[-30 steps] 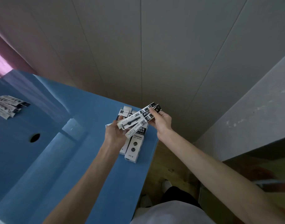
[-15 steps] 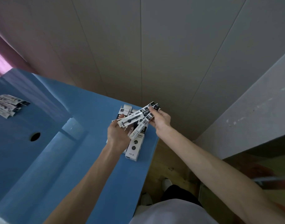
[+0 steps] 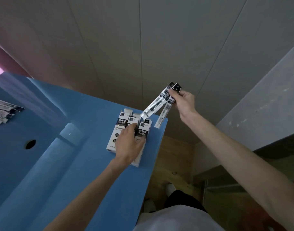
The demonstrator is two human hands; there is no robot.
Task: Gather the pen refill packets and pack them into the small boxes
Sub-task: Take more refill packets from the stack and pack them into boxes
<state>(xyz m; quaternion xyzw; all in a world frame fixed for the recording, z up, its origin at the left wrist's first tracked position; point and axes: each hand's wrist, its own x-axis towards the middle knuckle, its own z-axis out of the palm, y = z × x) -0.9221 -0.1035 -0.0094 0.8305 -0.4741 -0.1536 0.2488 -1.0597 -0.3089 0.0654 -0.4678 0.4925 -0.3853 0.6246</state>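
Head camera looks down at a blue table with a person's two bare arms reaching out; the right hand is up in the air past the far corner of the table, and its thumb and fingers pinch the dark top ends of two pen refill packets; the packets hang down and spread apart like a V, and their low ends are over the table corner, just beside the boxes; the left hand is down on a group of small boxes that lie close together near the far right edge of the table; its fingers curl over the middle box, with the thumb on the box at the right side, so it grips a box, but I cannot tell how tight; the boxes are white and black with print on them, and some have open flaps at the far end; more refill packets lie in a loose pile far off on the left side of the table; a round dark hole is in the table, well apart from the boxes.
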